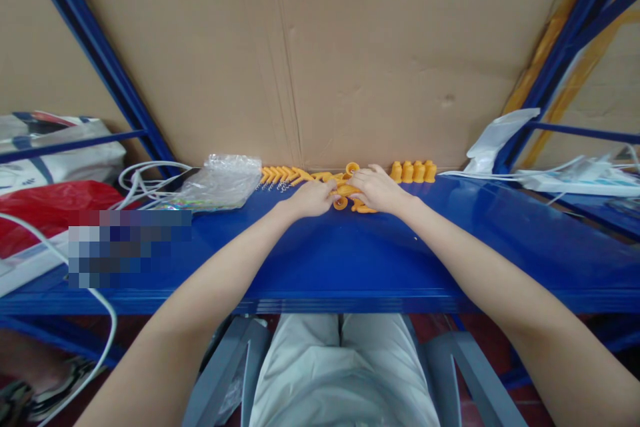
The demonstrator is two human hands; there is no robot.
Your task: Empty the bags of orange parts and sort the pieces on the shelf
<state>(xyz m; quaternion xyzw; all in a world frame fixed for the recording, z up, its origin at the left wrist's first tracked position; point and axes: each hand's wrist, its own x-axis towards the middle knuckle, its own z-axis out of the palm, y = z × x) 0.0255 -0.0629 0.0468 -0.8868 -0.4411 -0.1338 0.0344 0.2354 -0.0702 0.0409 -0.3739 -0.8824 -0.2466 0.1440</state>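
Left hand (314, 197) and right hand (379, 189) resting half-curled against yellow part (345, 190), back-centre of blue table (340, 260); grip: can't tell. Angled yellow pieces (280, 175), plastic bag (225, 180) lying left; yellow cups (413, 172) standing right; cardboard (350, 60) blocking behind.

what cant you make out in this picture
Head view:
- orange part between left hand and right hand: full shape partly covered by the hands
- pixelated patch: blocks whatever lies there
- small metal bits: too small to identify
- white bag: cut off by left edge
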